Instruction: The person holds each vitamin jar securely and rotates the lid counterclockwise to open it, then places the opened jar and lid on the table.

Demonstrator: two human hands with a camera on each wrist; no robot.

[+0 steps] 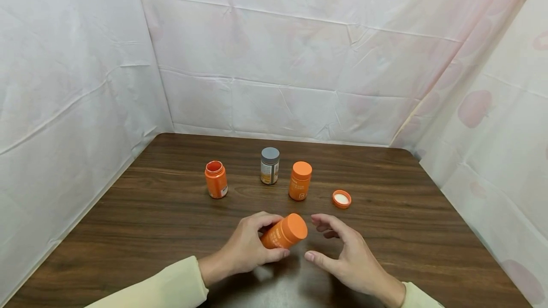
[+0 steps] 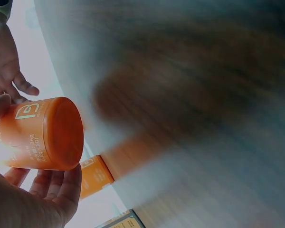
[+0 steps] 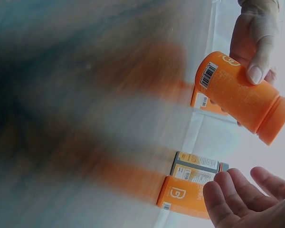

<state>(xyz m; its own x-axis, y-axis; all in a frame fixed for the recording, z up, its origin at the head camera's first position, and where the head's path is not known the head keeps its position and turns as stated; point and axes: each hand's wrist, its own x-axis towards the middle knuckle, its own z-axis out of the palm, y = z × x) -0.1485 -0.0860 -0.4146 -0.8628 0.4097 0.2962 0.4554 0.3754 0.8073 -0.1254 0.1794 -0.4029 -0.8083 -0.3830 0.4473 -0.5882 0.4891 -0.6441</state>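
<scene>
My left hand (image 1: 250, 246) grips an orange bottle (image 1: 282, 233) with its cap on, tilted so the cap points up and to the right. In the right wrist view this bottle (image 3: 237, 92) shows a barcode near its base, and the left thumb lies along its side. My right hand (image 1: 351, 255) is just right of the cap, fingers spread and apart from it, holding nothing. In the left wrist view the bottle's base (image 2: 64, 133) faces the camera.
Behind the hands on the brown table (image 1: 171, 232) stand an uncapped orange bottle (image 1: 216, 184), a grey-capped bottle (image 1: 269, 168) and a capped orange bottle (image 1: 299, 182). An orange cap (image 1: 341, 199) lies with its white inside up. White sheeting (image 1: 274, 51) hangs around the table.
</scene>
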